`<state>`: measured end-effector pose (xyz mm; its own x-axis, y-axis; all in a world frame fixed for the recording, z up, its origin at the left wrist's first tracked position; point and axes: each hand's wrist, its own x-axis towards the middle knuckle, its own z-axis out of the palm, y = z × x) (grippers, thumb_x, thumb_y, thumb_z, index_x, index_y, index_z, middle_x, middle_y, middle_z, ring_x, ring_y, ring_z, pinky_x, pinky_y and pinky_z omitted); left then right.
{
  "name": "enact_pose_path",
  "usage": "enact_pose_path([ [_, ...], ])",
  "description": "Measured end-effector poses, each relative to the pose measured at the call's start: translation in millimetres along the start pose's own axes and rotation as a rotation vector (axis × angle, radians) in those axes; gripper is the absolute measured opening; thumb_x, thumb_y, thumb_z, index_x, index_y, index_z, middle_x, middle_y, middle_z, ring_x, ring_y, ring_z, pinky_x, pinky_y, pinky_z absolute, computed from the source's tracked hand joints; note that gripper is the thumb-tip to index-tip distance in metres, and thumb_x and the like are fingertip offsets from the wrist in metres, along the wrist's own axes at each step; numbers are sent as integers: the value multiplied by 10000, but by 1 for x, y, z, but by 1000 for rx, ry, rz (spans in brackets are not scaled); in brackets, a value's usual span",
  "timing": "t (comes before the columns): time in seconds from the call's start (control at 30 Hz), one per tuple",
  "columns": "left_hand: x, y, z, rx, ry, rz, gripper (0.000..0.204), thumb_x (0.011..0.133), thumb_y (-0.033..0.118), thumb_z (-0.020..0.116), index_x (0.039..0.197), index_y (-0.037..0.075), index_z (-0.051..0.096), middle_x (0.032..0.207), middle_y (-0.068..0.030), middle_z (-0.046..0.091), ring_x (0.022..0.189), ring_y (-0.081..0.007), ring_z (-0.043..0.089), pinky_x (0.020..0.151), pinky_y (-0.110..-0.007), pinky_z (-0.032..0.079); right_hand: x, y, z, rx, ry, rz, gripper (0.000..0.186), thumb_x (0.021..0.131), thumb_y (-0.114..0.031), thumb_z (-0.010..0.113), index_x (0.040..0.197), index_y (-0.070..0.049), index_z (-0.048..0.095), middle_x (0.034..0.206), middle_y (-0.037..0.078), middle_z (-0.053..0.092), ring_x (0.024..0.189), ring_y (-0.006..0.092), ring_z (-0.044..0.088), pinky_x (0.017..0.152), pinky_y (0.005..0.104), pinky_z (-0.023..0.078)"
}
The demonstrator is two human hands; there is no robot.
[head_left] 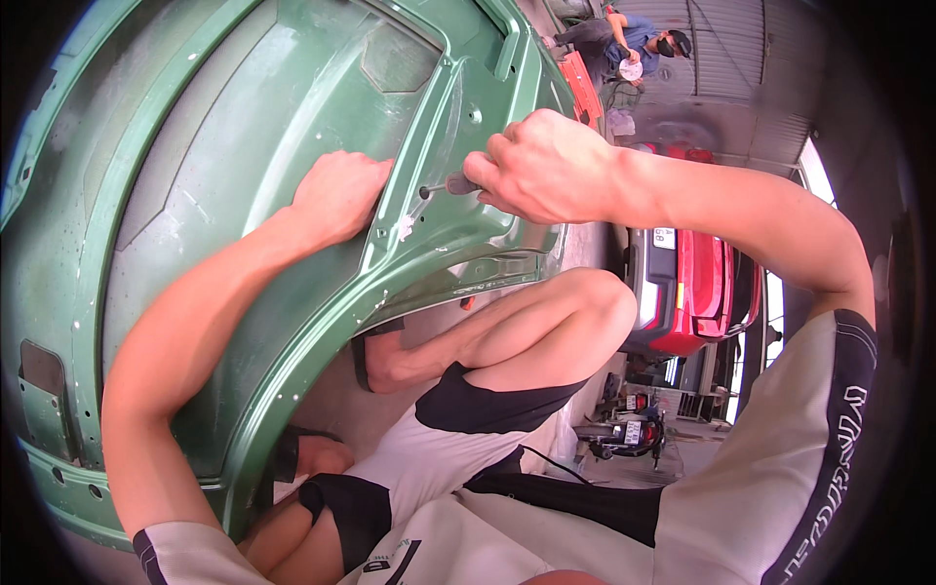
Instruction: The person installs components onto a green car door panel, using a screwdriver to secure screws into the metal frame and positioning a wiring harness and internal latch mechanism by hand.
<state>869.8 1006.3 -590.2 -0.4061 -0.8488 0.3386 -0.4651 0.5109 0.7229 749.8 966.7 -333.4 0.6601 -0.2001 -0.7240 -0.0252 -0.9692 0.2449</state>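
A large green vehicle body panel (292, 107) fills the left and upper middle, with a raised flange and a curved wheel-arch edge. My right hand (546, 166) is closed around the handle of a screwdriver (460, 183). Its short metal shaft points left, and the tip meets a small dark round spot (424, 193) on the flange. Just below that spot is a whitish smear (407, 227) on the paint. Across the panel's inner face reaches my left arm; my left hand (341, 195) is at the flange, its fingers hidden behind the edge.
My bent knee (604, 297) is close under the wheel-arch edge. Behind my right arm stands a red car (697, 283), with parked motorbikes (629, 429) below it in the picture. At upper right, another person (634, 39) in blue holds a round pale object (631, 69).
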Motion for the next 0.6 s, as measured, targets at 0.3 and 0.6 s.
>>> enact_pose_path([
  [0.3, -4, 3, 1, 4, 0, -7, 183, 823, 146, 653, 981, 56, 666, 768, -208, 696, 745, -435, 686, 706, -541, 559, -3, -19, -13, 56, -284, 250, 398, 966, -397, 595, 927, -3, 628, 697, 127, 669, 580, 285, 641, 481, 419, 465],
  [0.6, 1, 0, -1, -5, 10, -32, 171, 851, 177, 641, 984, 80, 688, 775, -203, 701, 768, -423, 694, 699, -528, 564, 17, 13, -2, 962, -545, 633, 455, 1012, -420, 551, 943, 19, 644, 641, 46, 579, 559, 208, 541, 543, 375, 435],
])
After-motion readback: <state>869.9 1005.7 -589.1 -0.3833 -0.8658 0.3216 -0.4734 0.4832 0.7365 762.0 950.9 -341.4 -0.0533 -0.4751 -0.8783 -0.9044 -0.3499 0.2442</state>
